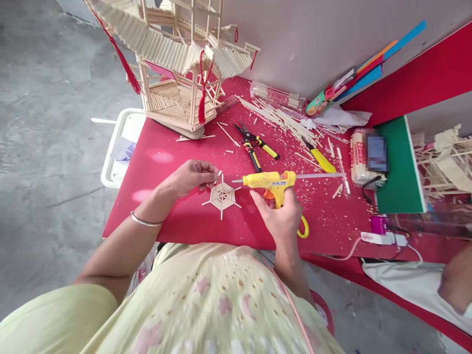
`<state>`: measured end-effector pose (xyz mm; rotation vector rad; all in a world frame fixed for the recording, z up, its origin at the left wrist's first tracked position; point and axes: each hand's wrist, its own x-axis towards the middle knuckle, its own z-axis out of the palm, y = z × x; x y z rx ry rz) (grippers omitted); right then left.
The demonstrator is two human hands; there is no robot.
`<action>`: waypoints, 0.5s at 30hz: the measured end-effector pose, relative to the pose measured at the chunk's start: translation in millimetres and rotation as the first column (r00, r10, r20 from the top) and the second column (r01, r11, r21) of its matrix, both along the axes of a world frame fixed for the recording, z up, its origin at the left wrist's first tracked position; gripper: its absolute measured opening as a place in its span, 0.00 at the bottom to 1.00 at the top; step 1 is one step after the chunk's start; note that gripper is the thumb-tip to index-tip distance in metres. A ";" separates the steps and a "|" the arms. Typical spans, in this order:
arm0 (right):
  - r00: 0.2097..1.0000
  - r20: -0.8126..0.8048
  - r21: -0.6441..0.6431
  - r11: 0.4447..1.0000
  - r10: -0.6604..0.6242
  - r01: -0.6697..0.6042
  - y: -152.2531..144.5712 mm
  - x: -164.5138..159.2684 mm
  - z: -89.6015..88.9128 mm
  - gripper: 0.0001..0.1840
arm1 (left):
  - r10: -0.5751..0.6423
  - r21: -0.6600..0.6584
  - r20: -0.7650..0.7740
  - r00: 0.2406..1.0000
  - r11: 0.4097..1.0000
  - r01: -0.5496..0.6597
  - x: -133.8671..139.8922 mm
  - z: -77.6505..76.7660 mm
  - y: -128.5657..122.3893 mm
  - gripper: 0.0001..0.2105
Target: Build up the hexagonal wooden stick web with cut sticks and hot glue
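Observation:
My right hand (282,216) is wrapped round the handle of a yellow hot glue gun (271,181), a clear glue stick (319,175) jutting from its back end. The nozzle points left, just above a small six-armed web of thin wooden sticks (222,196) on the red table. At the web's upper left, my left hand (193,176) is closed in a pinch, with the pale end of a short wooden stick (220,173) showing at the fingertips. Whether those fingers also touch the web I cannot tell. Yellow scissors handles (304,227) show behind my right wrist.
A stick-built pavilion (165,54) with red tassels stands at the back left. Cutting pliers (254,142), a yellow-handled cutter (320,158), loose sticks (276,115) and scraps lie beyond my hands. A power strip (383,239) sits right. Another person's arm (457,275) shows far right.

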<state>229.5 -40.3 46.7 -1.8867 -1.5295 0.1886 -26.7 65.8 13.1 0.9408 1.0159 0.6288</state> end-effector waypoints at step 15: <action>0.900 0.429 0.005 0.996 0.075 -0.086 13.3 -19.9 -34.4 0.15 | 0.060 -0.077 0.035 0.998 0.995 -0.058 -7.2 -2.6 6.5 0.15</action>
